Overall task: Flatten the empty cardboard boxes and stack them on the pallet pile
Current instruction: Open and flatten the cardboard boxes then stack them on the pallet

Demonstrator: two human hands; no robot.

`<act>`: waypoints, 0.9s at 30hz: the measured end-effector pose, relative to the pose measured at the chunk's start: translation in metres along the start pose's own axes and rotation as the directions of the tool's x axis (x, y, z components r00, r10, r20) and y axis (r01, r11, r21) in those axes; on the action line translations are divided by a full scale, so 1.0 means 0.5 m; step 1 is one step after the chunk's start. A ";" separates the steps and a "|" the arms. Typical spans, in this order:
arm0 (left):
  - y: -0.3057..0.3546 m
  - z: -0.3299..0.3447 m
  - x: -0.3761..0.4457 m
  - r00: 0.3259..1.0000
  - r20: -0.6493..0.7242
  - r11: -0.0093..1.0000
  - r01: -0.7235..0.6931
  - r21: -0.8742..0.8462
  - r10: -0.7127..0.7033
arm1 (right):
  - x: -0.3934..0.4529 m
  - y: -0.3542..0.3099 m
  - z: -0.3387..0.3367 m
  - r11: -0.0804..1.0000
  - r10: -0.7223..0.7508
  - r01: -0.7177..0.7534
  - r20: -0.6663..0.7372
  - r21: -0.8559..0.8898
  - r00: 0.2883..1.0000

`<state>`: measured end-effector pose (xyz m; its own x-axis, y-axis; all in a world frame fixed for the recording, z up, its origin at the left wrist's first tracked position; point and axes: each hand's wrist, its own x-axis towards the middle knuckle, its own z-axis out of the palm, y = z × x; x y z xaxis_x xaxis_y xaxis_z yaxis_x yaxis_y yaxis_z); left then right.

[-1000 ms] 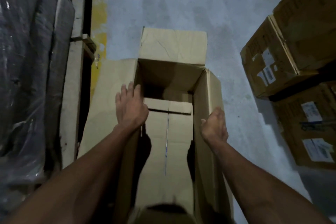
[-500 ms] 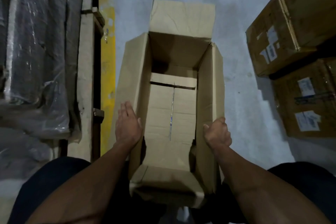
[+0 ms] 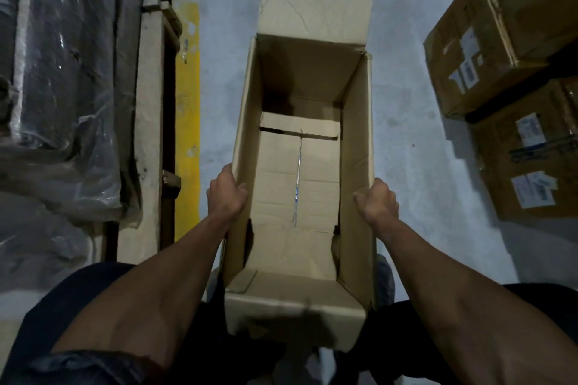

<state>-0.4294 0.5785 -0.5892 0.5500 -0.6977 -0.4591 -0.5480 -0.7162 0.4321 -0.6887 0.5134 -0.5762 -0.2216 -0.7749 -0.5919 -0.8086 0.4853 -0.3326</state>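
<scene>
An empty brown cardboard box (image 3: 300,184) stands open-topped on the grey floor right in front of me, its far flap folded outward and its taped bottom seam visible inside. My left hand (image 3: 224,194) grips the top edge of the left long wall, fingers hooked over it. My right hand (image 3: 377,201) grips the top edge of the right long wall the same way. The near flap hangs toward my legs.
A wooden pallet (image 3: 150,122) carrying plastic-wrapped dark goods (image 3: 62,72) runs along the left, beside a yellow floor stripe (image 3: 187,122). Sealed labelled cartons (image 3: 488,50) are stacked at the right. Bare concrete floor (image 3: 406,134) lies between them and the box.
Both hands went from lying on the side flaps to gripping the wall edges. The left flap now stands upright, and the box sits closer beneath me.
</scene>
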 end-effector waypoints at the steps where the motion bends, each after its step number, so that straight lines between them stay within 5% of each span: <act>1: 0.004 -0.001 -0.004 1.000 -0.008 1.000 0.000 -0.007 0.000 | -0.002 -0.001 -0.003 1.000 -0.007 0.007 -0.014 0.015 1.000; 27: 0.059 -0.215 -0.237 0.962 -0.211 0.976 -0.198 -0.090 0.175 | -0.284 -0.002 -0.216 0.970 -0.218 0.238 -0.256 0.053 0.942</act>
<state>-0.4428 0.6387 -0.4386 0.5661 -0.7993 -0.2016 -0.5870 -0.5625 0.5822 -0.7150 0.5794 -0.4126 -0.1721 -0.9391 -0.2974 -0.8080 0.3073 -0.5026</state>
